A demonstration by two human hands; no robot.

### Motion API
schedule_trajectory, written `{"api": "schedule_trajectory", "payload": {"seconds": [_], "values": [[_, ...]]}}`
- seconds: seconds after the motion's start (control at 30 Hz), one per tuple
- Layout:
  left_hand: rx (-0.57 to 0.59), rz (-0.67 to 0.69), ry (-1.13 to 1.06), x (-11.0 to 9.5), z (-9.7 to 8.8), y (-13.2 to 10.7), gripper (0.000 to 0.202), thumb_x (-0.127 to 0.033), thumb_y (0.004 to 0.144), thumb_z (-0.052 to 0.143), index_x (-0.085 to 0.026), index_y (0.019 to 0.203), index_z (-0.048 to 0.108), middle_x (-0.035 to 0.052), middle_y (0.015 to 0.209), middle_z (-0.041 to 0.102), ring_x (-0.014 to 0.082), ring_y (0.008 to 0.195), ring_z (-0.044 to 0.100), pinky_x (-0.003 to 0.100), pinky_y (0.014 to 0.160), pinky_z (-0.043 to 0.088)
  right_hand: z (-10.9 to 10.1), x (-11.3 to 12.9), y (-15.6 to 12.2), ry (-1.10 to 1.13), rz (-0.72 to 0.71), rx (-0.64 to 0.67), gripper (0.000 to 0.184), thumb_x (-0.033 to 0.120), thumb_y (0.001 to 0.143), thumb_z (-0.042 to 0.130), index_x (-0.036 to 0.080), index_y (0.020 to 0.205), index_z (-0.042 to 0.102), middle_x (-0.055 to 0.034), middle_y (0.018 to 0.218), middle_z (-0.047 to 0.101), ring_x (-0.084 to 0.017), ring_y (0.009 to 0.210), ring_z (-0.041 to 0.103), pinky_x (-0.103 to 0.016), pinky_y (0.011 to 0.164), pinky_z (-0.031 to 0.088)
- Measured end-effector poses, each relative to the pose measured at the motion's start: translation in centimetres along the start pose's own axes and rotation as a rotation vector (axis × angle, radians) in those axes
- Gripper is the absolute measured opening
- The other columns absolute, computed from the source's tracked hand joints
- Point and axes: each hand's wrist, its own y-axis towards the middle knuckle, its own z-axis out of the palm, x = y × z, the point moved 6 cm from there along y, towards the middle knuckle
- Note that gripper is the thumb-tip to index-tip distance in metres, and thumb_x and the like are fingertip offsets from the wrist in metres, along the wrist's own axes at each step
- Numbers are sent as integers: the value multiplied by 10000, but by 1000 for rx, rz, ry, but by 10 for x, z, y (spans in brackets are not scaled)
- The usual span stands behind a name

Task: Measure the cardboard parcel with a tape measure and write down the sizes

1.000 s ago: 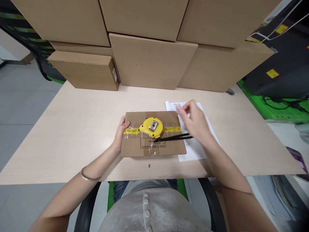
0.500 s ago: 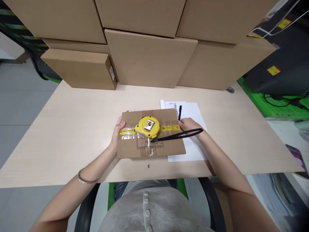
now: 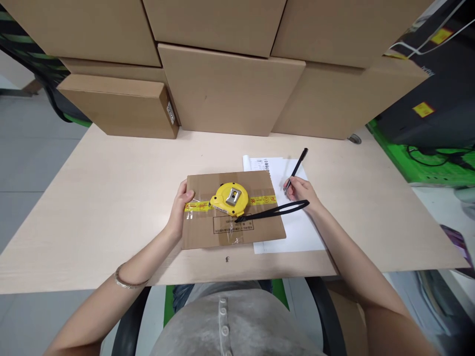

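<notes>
My left hand (image 3: 181, 205) grips the left edge of a flat cardboard box (image 3: 200, 232), its thumb on top. Yellow printed tape runs across the box. On it lies a yellow tape measure (image 3: 230, 199) with a metal clip, and its black wrist strap (image 3: 285, 209) sticks out past the box's right edge. My right hand (image 3: 301, 192) pinches a black pen (image 3: 299, 163) near its lower end, the other end slanting up and away. Beneath the pen and partly under the box is white paper (image 3: 297, 232), with some print at its top left.
Large cardboard boxes (image 3: 230, 94) are stacked along the table's back edge. A smaller box (image 3: 118, 111) stands at the back left. To the right are a dark machine (image 3: 438, 94) with yellow labels and a green surface (image 3: 411, 163). A phone (image 3: 454, 242) lies at the far right.
My right hand has let go of the box's right edge and moved right, now with the pen raised and tilted in its fingers. My left hand still holds the box, which has shifted slightly nearer me.
</notes>
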Motion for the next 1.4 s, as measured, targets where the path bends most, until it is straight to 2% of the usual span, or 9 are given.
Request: {"api": "schedule_trajectory", "payload": {"seconds": [0.2, 0.4, 0.5, 0.63, 0.73, 0.97, 1.1, 1.23, 1.4], "values": [[23, -9, 35, -2, 1, 0, 545, -512, 784, 728, -249, 1253, 639, 53, 1328, 716, 366, 1306, 631, 451, 1039, 544, 8, -6, -9, 97, -22, -60, 633, 863, 746, 697, 238, 762, 597, 20, 512, 572, -126, 414, 531, -265, 421, 447], [60, -2, 87, -1, 0, 5, 689, -564, 765, 761, -265, 1370, 624, 77, 1391, 682, 403, 1393, 564, 482, 1067, 527, 11, 11, 6, 64, -45, 56, 552, 646, 622, 921, 249, 732, 554, 17, 507, 635, -101, 363, 481, -235, 354, 368], [80, 14, 108, -3, -1, 6, 709, -579, 764, 763, -269, 1387, 628, 84, 1390, 676, 409, 1408, 545, 469, 1034, 537, 19, 19, 13, 38, -58, 133, 465, 544, 659, 917, 237, 698, 570, -2, 556, 669, -109, 422, 533, -233, 396, 405], [109, 16, 105, -4, 1, 6, 714, -580, 777, 749, -265, 1404, 615, 81, 1385, 672, 384, 1322, 600, 451, 997, 545, 28, 21, 16, 0, -66, 193, 424, 450, 696, 876, 235, 605, 522, 50, 456, 539, -75, 379, 416, -220, 390, 292], [112, 7, 99, -4, 1, 7, 693, -567, 781, 743, -260, 1390, 619, 75, 1348, 681, 370, 1266, 627, 437, 968, 547, 30, 21, 14, -23, -75, 223, 400, 414, 716, 843, 234, 581, 512, 60, 443, 506, -70, 381, 390, -230, 414, 279], [97, -9, 82, -4, 1, 6, 627, -546, 773, 765, -264, 1322, 659, 82, 1378, 683, 376, 1293, 622, 401, 903, 569, 30, 22, 12, -54, -69, 223, 362, 388, 733, 785, 243, 582, 490, 59, 460, 488, -87, 410, 409, -243, 438, 304], [90, -3, 85, -4, 0, 7, 612, -555, 783, 764, -259, 1308, 664, 77, 1296, 706, 356, 1240, 644, 398, 904, 560, 29, 20, 12, -63, -62, 206, 377, 386, 736, 781, 247, 594, 460, 61, 472, 487, -87, 414, 414, -235, 433, 291], [67, 1, 84, -1, -2, 9, 606, -566, 738, 796, -256, 1247, 686, 55, 1209, 720, 326, 1146, 662, 381, 888, 546, 29, 18, 13, -65, -59, 222, 325, 404, 728, 787, 237, 618, 530, 50, 489, 522, -96, 418, 443, -244, 441, 329], [63, -25, 68, 0, -1, 9, 539, -543, 754, 777, -256, 1198, 667, 45, 1194, 729, 339, 1171, 667, 405, 943, 542, 29, 17, 13, -67, -65, 216, 351, 396, 720, 781, 242, 602, 487, 61, 484, 494, -90, 417, 427, -237, 435, 293]]}}
